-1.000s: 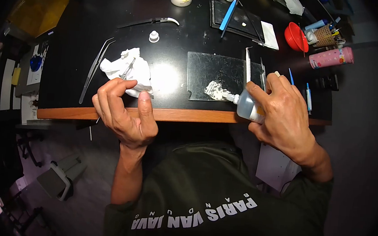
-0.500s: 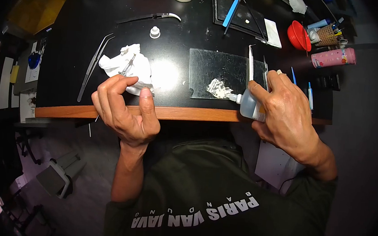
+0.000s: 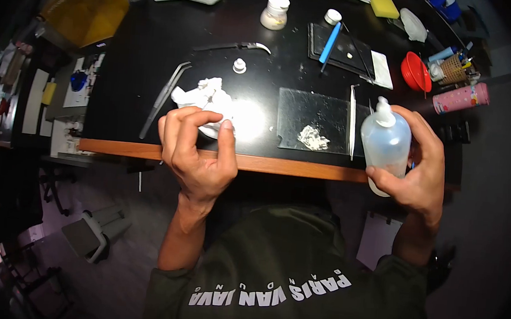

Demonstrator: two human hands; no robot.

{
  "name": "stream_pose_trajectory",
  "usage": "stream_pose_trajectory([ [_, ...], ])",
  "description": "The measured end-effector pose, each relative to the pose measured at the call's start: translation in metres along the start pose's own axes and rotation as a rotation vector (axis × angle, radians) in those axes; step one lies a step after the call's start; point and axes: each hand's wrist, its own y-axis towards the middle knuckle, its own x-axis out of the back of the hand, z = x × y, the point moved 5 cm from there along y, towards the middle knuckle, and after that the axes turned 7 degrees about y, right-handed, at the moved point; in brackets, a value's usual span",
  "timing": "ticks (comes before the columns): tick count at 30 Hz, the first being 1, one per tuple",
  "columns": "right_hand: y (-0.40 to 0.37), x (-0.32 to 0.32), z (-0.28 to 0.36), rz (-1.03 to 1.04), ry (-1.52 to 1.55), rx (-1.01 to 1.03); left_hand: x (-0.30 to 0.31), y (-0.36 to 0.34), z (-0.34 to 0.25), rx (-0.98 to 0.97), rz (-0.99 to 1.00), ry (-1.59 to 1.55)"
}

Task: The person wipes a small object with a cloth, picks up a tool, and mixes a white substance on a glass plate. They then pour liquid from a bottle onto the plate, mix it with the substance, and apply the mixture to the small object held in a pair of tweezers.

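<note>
My right hand [image 3: 421,174] grips a translucent plastic squeeze bottle [image 3: 386,140] at the table's front edge, its white nozzle pointing up and away from me. To its left lies a glass slab [image 3: 292,117] with a white, crumpled-looking smear of material [image 3: 313,138] on it. A slim white-handled instrument [image 3: 352,122] rests along the slab's right side. My left hand [image 3: 201,155] is raised with curled fingers and the thumb apart, in front of crumpled white tissue [image 3: 203,97]. A thin metal instrument seems to run behind its fingers, mostly hidden.
Tweezers [image 3: 163,100] lie left of the tissue. Behind are a curved-tip tool [image 3: 235,46], a small white cap [image 3: 239,66] and a jar [image 3: 275,14]. A black block [image 3: 317,43] carries a blue-handled tool [image 3: 330,43]. A red bowl [image 3: 416,72] and pink bottle [image 3: 462,97] stand right.
My right hand has lifted the squeeze bottle's nozzle off the slab and turned it upright, nearer the table's right front. My left hand keeps its curled pose. The whole view has shifted.
</note>
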Motion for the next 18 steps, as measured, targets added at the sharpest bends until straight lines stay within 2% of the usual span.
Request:
stream_pose_trajectory([
  [3,-0.009,-0.007,-0.013,-0.111,0.323,0.036,-0.002,0.039,-0.009,-0.149,0.060,0.015],
  [5,-0.014,-0.019,-0.019,-0.143,0.380,0.080,-0.026,0.064,-0.006,-0.203,0.226,0.181],
  [6,-0.013,-0.024,-0.019,-0.142,0.370,0.111,-0.043,0.075,-0.003,-0.241,0.313,0.288],
  [9,-0.014,-0.034,-0.021,-0.146,0.244,0.197,-0.076,0.083,0.012,-0.166,0.565,0.352],
  [12,-0.017,-0.045,-0.026,-0.127,0.251,0.217,-0.095,0.088,0.023,-0.137,0.659,0.372],
  [13,-0.018,-0.048,-0.027,-0.116,0.277,0.218,-0.092,0.090,0.019,-0.216,0.591,0.371],
  [16,-0.017,-0.049,-0.022,-0.108,0.237,0.208,-0.064,0.102,-0.020,-0.161,0.525,0.084],
  [18,-0.016,-0.046,-0.017,-0.101,0.111,0.171,-0.045,0.104,-0.050,-0.046,0.652,-0.245],
])
